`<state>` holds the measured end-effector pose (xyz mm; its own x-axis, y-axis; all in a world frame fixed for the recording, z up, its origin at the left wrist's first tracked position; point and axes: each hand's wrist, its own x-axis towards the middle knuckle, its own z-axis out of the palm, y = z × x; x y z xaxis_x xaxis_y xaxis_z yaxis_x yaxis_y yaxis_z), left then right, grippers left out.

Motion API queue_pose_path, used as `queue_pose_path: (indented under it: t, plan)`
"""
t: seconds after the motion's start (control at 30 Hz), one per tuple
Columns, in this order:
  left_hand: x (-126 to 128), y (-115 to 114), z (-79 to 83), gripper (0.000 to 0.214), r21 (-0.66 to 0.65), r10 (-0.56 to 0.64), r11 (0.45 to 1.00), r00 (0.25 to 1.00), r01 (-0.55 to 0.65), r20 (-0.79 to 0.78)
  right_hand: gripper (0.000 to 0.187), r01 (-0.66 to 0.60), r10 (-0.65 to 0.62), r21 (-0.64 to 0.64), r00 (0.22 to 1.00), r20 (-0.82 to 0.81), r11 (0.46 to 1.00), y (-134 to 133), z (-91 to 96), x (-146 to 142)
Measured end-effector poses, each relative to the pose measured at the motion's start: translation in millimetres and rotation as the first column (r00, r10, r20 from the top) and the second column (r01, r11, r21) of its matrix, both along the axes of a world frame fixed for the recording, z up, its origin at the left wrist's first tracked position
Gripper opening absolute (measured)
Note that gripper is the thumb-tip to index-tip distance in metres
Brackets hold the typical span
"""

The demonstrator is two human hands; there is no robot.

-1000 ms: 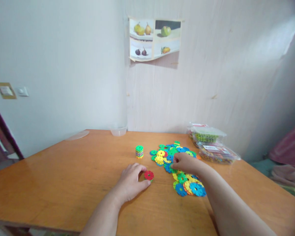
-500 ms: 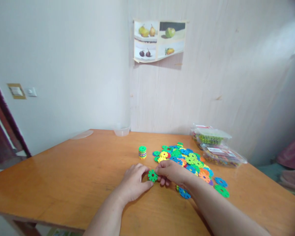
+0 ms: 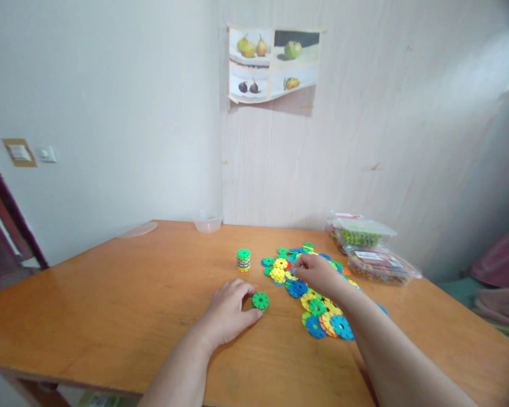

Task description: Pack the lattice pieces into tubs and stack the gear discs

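My left hand (image 3: 232, 310) rests on the table with thumb and fingers closed around the edge of a green notched plastic disc (image 3: 261, 301). Whether other discs lie beneath it is hard to see. My right hand (image 3: 318, 272) is over a spread pile of colourful notched discs (image 3: 297, 289), its fingers curled together and pinched. What sits between those fingertips, if anything, is hidden. Beyond my left hand, a neat stack of discs (image 3: 244, 260) stands upright with a green one on top.
Clear plastic boxes (image 3: 382, 264) with colourful contents stand at the right rear. A translucent tub (image 3: 208, 224) and a flat clear lid (image 3: 138, 229) lie along the back left edge of the wooden table (image 3: 110, 311). Fruit pictures (image 3: 274, 65) hang on the wall.
My right hand has left the green disc and moved right and away from me over the pile. My left hand stays at the green disc. The view has shifted slightly.
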<state>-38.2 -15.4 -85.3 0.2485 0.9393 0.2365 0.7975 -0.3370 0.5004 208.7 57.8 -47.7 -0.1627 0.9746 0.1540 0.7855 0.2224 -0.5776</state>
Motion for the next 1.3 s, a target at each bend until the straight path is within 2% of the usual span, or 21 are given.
queue_pose_path:
  t: [0.1, 0.23, 0.3, 0.4, 0.5, 0.6, 0.7, 0.77, 0.87, 0.93, 1.0, 1.13, 1.3]
  plan:
    - [0.3, -0.4, 1.2, 0.03, -0.012, 0.004, 1.0, 1.0, -0.004, -0.001, 0.007, -0.005, 0.008, -0.022, 0.992, 0.128, 1.0, 2.9, -0.9, 11.1]
    - [0.5, -0.8, 2.4, 0.028, -0.015, 0.0, 1.0, 1.0, 0.0, -0.002, 0.029, 0.0, 0.027, -0.084, 0.945, 0.325, 0.996, -3.2, -4.3, 8.4]
    - [0.3, -0.6, 2.0, 0.028, -0.009, -0.003, 1.0, 1.0, 0.003, -0.001, 0.034, 0.017, 0.018, -0.084, 0.92, 0.391, 0.996, -5.7, -5.3, 5.3]
    - [-0.2, -0.2, 0.9, 0.027, -0.006, -0.004, 1.0, 1.0, 0.004, -0.005, 0.03, 0.001, 0.028, -0.072, 0.913, 0.406, 0.997, -6.0, -5.5, 4.0]
    - [-0.6, -0.1, 0.3, 0.026, -0.008, -0.01, 1.0, 1.0, 0.01, -0.007, 0.015, -0.011, 0.03, -0.049, 0.915, 0.402, 0.999, -4.6, -2.7, 5.9]
    - [-1.0, 0.4, 0.0, 0.028, -0.002, -0.01, 1.0, 1.0, 0.01, -0.008, 0.009, 0.024, -0.03, 0.02, 0.918, 0.395, 1.0, -4.9, 3.3, 6.4]
    - [-1.2, 0.8, 0.3, 0.029, -0.008, -0.006, 1.0, 1.0, 0.006, -0.007, 0.014, 0.047, -0.095, 0.171, 0.954, 0.285, 0.984, -7.3, 7.0, 0.1]
    - [-1.0, 0.5, 1.3, 0.03, -0.021, -0.007, 1.0, 1.0, 0.007, -0.004, 0.017, 0.012, -0.036, 0.182, 0.991, 0.128, 0.983, -9.9, 4.9, -8.9]
    - [-0.8, -0.5, 2.8, 0.03, -0.024, -0.011, 1.0, 1.0, 0.011, -0.001, 0.016, -0.099, 0.091, -0.037, 0.98, -0.174, 0.994, -15.1, -5.2, -27.1]
    - [-0.8, -0.9, 2.8, 0.029, -0.014, -0.015, 1.0, 1.0, 0.015, -0.005, 0.015, -0.206, 0.133, -0.188, 0.931, -0.341, 0.96, -19.1, -13.0, -39.0]
    - [-0.9, -0.9, 2.0, 0.028, -0.002, -0.015, 1.0, 1.0, 0.015, -0.012, 0.015, -0.276, 0.14, -0.269, 0.89, -0.433, 0.923, -23.0, -18.8, -48.0]
    - [-0.4, -0.7, 0.7, 0.028, 0.009, -0.011, 1.0, 1.0, 0.011, -0.008, 0.01, -0.295, 0.108, -0.358, 0.882, -0.459, 0.886, -28.7, -22.9, -57.0]
    - [0.7, -0.6, 2.4, 0.028, -0.013, -0.005, 1.0, 1.0, 0.005, -0.013, 0.01, -0.271, 0.118, -0.369, 0.915, -0.386, 0.889, -30.3, -20.9, -60.6]
